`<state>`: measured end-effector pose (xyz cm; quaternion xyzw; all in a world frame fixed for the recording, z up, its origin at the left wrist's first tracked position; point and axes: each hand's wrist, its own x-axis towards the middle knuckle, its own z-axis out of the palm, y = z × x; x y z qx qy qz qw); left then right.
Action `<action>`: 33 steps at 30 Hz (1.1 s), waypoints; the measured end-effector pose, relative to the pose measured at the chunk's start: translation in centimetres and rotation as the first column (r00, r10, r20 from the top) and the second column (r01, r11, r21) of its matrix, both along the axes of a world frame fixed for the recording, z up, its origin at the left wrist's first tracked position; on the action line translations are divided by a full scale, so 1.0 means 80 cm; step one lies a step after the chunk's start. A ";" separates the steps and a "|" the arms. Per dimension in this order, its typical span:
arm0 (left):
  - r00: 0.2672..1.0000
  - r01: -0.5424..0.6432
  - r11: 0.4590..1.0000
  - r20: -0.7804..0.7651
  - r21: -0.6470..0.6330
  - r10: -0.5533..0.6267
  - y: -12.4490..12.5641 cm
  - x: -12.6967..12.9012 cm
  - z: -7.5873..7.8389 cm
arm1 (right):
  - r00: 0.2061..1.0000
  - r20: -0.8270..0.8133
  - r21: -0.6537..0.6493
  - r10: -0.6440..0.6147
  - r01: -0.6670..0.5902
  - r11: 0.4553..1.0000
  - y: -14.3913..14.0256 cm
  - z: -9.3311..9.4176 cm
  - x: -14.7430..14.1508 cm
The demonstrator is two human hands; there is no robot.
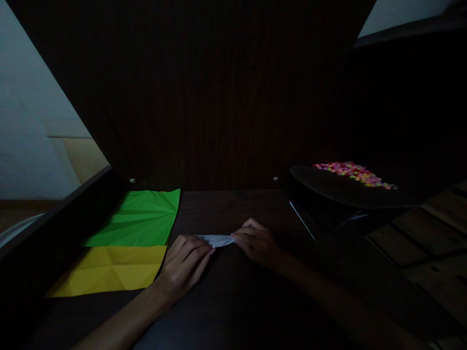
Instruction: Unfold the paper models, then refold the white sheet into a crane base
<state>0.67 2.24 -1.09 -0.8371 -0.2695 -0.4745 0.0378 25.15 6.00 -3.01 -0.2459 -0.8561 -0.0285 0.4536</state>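
Observation:
A narrow piece of folded white paper (pixel 220 240) lies low over the dark wooden desktop (pixel 233 206), stretched between my two hands. My left hand (pixel 188 260) is closed on its left end, with the fingers bent over it. At the other end, my right hand (pixel 257 243) pinches the pointed tip between thumb and fingers. To the left of my left hand lie a green sheet of paper (pixel 140 218) and a yellow sheet of paper (pixel 113 270), both creased and opened flat. The green one overlaps the yellow one.
A dark upright panel (pixel 219 97) rises behind the desktop. On the left runs a raised side board (pixel 65 223). A rounded shelf (pixel 328 187) at the right bears a heap of small pink, red and yellow pieces (pixel 353 173). Floor tiles (pixel 419 238) show at the far right.

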 end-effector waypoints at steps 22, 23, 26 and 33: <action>0.999 -0.031 0.998 0.019 -0.050 0.032 0.002 0.003 0.001 | 0.997 0.072 0.024 -0.025 0.023 0.999 0.000 0.004 0.000; 0.999 -0.029 0.998 0.020 -0.050 0.030 0.002 0.002 0.000 | 0.996 0.082 0.029 -0.037 0.034 0.999 0.000 0.004 0.001; 0.999 -0.029 0.998 0.014 -0.058 0.030 0.003 0.001 -0.002 | 0.994 0.095 0.029 -0.055 0.053 0.998 0.000 0.003 0.002; 0.998 -0.034 0.992 -0.051 -0.119 0.028 0.007 -0.003 -0.009 | 0.995 0.080 0.009 -0.059 0.059 0.998 0.001 0.004 0.004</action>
